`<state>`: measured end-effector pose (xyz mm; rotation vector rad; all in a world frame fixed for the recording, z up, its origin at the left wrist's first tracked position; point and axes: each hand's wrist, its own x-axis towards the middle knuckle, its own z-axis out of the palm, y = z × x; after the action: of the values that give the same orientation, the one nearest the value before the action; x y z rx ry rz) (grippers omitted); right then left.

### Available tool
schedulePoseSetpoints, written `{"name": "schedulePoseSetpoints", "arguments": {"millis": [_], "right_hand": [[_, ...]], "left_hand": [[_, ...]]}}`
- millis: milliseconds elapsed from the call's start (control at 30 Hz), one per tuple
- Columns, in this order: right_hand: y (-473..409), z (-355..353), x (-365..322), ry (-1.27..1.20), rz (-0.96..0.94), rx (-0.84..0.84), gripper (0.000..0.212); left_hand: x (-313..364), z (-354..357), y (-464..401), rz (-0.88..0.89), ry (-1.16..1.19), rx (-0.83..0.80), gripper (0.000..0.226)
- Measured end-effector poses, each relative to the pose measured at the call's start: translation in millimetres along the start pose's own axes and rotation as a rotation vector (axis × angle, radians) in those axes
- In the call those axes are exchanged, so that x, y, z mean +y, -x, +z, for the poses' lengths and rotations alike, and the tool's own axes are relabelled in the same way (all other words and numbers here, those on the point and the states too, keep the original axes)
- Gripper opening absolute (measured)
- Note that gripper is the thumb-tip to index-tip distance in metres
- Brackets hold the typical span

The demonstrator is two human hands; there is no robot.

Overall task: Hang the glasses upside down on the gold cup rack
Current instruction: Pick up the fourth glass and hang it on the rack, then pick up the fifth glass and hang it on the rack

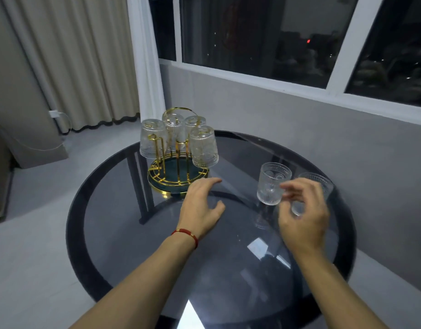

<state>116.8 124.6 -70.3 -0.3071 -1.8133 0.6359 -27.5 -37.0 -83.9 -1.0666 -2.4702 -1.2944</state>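
The gold cup rack [177,180] stands at the far left of a round dark glass table [133,245], with several clear patterned glasses [203,147] hanging upside down on its pegs. Two more glasses stand upright on the table to the right: one [271,182] in plain sight, the other [323,184] partly hidden behind my right hand [304,217]. My right hand hovers just in front of these two, fingers curled and apart, not clearly touching either. My left hand [201,205] is spread open over the table, just in front of the rack's base.
A grey wall with a dark window runs behind the table on the right. Cream curtains hang at the back left, above a grey floor. The table's rim [73,217] curves close on the left.
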Motion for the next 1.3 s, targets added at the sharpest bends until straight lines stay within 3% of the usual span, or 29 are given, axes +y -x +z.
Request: {"name": "schedulePoseSetpoints", "arguments": {"millis": [100,167,367,467,733,900,967,1067,1167,1300], "right_hand": [[-4,-27,26,0.046,0.247,0.236,0.031],[-5,-39,47,0.115,0.407,0.234,0.038],[-7,-41,94,0.114,0.733,-0.296,0.11],[-12,-35,103,0.189,0.737,-0.372,0.111],[-10,-43,92,0.178,0.641,-0.204,0.083],[-15,-65,53,-0.003,0.46,-0.104,0.079],[-10,-63,33,-0.087,0.391,-0.184,0.078],[4,-43,5,-0.192,0.337,-0.385,0.083],[13,-19,-11,-0.199,0.333,-0.516,0.091],[15,1,-19,-0.43,0.576,-0.558,0.088]], "left_hand": [[16,-6,5,-0.053,0.108,-0.05,0.054],[23,-8,8,-0.025,0.093,-0.101,0.056],[41,-3,9,-0.108,0.239,-0.181,0.061],[46,5,10,-0.113,0.251,-0.193,0.062],[48,4,8,-0.235,0.426,-0.217,0.053],[54,1,9,-0.161,0.442,-0.24,0.048],[59,2,10,-0.111,0.502,-0.288,0.052],[65,1,13,-0.109,0.643,-0.375,0.078],[62,-1,15,-0.123,0.557,-0.219,0.086],[50,-15,8,-0.213,0.688,-0.058,0.084]]}}
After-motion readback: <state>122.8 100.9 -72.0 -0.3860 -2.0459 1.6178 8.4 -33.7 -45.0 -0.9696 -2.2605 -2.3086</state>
